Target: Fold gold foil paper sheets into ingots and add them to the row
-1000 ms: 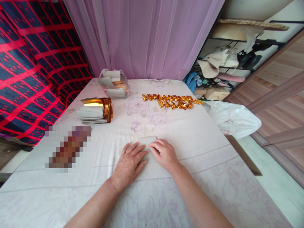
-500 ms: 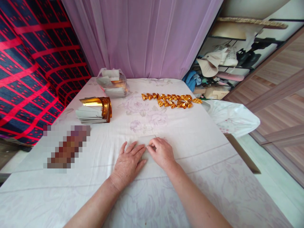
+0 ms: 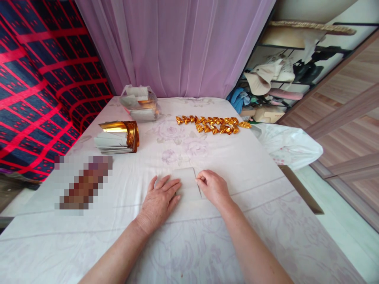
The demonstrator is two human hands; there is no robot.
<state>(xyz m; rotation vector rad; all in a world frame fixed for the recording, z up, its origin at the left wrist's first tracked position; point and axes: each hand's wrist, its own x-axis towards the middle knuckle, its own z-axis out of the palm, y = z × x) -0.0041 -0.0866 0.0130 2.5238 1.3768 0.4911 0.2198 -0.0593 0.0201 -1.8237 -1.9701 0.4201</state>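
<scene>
A sheet of pale grey paper (image 3: 188, 183) lies on the patterned tablecloth between my hands. My left hand (image 3: 161, 193) rests flat on its left part, fingers spread. At the sheet's right edge, my right hand (image 3: 213, 187) has thumb and forefinger pinched together on that edge. Toward the far right of the table, folded gold foil pieces (image 3: 219, 124) stand in two rows. To the left is a stack of foil paper sheets (image 3: 118, 138), grey on one side and shiny gold on the other, bent over.
A clear plastic bag (image 3: 140, 104) with more sheets sits at the far left of the table. Left of my hands is a blurred-out item (image 3: 85, 183). A white plastic bag (image 3: 293, 146) hangs beside the right table edge, near shelves (image 3: 275, 79) with a cap and shoes.
My right hand has slid to the right, from the middle of the paper to its right edge, uncovering more of the sheet. My left hand has stayed almost in place.
</scene>
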